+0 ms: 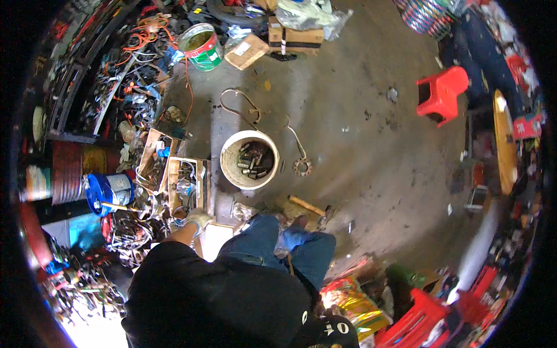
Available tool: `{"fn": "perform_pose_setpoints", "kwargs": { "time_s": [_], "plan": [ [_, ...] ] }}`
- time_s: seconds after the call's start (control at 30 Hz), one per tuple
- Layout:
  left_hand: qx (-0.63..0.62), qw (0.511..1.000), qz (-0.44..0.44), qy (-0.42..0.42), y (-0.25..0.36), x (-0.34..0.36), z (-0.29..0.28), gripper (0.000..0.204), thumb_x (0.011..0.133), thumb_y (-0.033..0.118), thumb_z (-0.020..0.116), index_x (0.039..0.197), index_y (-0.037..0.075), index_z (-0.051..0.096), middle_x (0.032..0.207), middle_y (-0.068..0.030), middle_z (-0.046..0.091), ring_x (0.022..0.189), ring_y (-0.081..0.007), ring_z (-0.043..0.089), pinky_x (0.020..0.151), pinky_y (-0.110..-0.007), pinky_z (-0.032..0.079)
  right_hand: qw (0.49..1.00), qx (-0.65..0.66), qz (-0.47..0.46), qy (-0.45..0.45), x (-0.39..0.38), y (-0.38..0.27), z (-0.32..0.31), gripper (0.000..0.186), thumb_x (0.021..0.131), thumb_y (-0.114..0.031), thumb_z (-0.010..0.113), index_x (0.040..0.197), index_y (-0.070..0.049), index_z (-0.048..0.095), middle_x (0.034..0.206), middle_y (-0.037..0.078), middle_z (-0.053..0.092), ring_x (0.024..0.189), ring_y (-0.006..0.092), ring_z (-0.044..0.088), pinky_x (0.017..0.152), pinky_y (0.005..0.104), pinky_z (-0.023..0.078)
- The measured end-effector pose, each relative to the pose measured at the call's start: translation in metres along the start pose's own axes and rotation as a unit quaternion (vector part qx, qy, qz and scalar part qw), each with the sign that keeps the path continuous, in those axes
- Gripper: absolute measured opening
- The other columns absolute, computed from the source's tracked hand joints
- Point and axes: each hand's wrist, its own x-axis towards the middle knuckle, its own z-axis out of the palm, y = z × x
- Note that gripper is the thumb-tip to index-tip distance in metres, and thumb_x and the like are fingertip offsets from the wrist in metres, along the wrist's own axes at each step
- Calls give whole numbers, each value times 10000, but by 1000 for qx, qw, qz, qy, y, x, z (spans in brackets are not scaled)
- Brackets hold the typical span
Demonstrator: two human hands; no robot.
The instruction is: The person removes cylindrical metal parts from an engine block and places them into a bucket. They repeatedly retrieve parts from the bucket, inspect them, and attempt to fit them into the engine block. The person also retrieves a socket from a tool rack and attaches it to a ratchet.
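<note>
My left hand (200,221), in a pale work glove, reaches out to the left beside the near end of a wooden crate (205,185). Its fingers are too small and blurred to make out, and so is anything in them. Dark small parts and plastic lie inside the crate. No part of my right hand shows clearly; my body and jeans-clad knees (255,238) fill that area. In front of my knees stands a white bucket (228,165) with several dark metal cylindrical parts (255,159) in its bottom. A hammer with a wooden handle (306,205) lies on the floor near my knees.
Right of the bucket lies a toothed metal ring (302,167) on a strap. A green-and-red pail (204,58) and cardboard boxes (295,40) stand at the back. Left are a blue bucket (110,193) and heaped scrap. A red stool (442,93) sits far right.
</note>
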Motion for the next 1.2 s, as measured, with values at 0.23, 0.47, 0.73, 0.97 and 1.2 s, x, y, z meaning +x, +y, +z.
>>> {"fn": "perform_pose_setpoints", "kwargs": {
  "time_s": [0.23,0.47,0.73,0.97,1.2],
  "plan": [
    [-154,974,-155,62,-4,2,49,558,739,552,750,1042,84,755,1035,-169,739,938,-353,717,808,-479,573,992,-81,-98,-11,96,-136,-78,236,940,-281,581,998,-77,685,903,115,695,798,277,658,725,424,549],
    [-94,959,199,179,174,43,17,234,864,357,659,914,140,733,786,-80,647,725,-280,643,669,-417,521,969,-172,-174,-38,206,-300,-146,269,943,-339,555,988,-116,699,933,115,701,844,294,655,763,436,532],
    [-315,926,23,205,243,-23,-43,428,806,473,674,999,100,761,1057,-146,734,1002,-307,698,890,-435,533,908,-327,-251,-79,290,-493,-178,311,947,-405,526,977,-159,714,967,115,709,897,314,651,806,450,512],
    [-350,924,-131,83,244,-2,24,384,740,402,731,973,99,771,1009,-142,741,924,-287,709,807,-409,550,803,-460,-347,-152,346,-637,-117,310,961,-361,482,943,-139,696,941,123,704,878,327,646,788,454,507],
    [-452,861,-96,212,248,75,-54,344,773,378,717,969,98,752,944,-125,742,880,-244,704,788,-378,547,799,-469,-334,-173,348,-804,29,287,944,-339,532,964,-106,698,927,107,704,855,294,656,769,438,517]
  ]
}}
